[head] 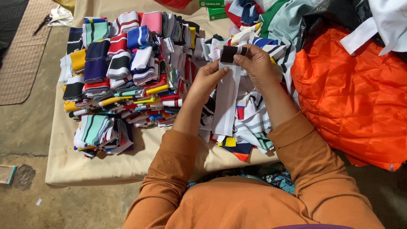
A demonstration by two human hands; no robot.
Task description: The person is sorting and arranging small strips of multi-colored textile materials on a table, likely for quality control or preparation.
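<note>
Matt ribbed knit cloth strip [227, 95]

This looks like a small sewing workshop on the floor. Piles of folded cloth strips [123, 72] lie on a beige sheet [97, 165], with scissors [42, 24] and an orange bag [352, 97] nearby.

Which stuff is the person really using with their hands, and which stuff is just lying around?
In use:
left hand
right hand
white strip with a dark end, held by both hands
loose strips under the hands
folded stacks on the beige cloth

Just lying about:
orange bag
scissors
green boxes
checked mat
</note>
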